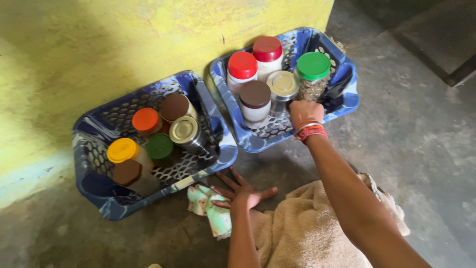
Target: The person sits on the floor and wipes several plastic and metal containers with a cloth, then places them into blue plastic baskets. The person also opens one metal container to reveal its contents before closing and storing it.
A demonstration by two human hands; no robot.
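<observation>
The left hand (243,191) is lying open, fingers spread, on the floor (426,149) beside a green patterned cloth (210,211). Farther on, the right hand (306,113) is closing around the green-lidded jar (313,74) in the right blue basket (347,97). A firm grip low on the jar seems best, as neighbouring jars are standing close. The left blue basket (99,129) is holding more jars.

Jars pack the far right basket (347,99) tightly, with bare mesh only along its near edge. The left basket (99,193) has open mesh at its far side and near right corner. The floor (421,149) to the right lies open; the yellow wall (124,39) blocks the far side.
</observation>
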